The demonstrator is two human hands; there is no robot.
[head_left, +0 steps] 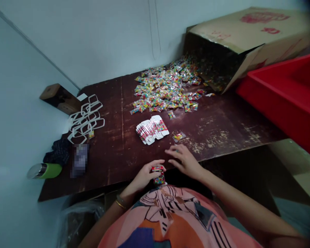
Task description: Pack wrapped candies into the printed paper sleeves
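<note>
My left hand (144,175) is closed round a small packet with a red card top and colourful contents (158,175), held at the near edge of the dark wooden table (217,131). My right hand (182,159) rests beside it on the table edge, fingers curled toward the left; something small may lie under its fingertips. A fanned stack of white and red cards (152,130) lies just beyond both hands. One loose clear sachet of coloured bits (179,136) sits to the right of the cards.
A large heap of colourful sachets (167,89) spills from a tipped cardboard box (243,38) at the back right. A red plastic bin (286,93) stands to the right. White card frames (85,119), a wooden block (58,97), a dark cloth (58,151) and a green bottle (45,170) lie at the left.
</note>
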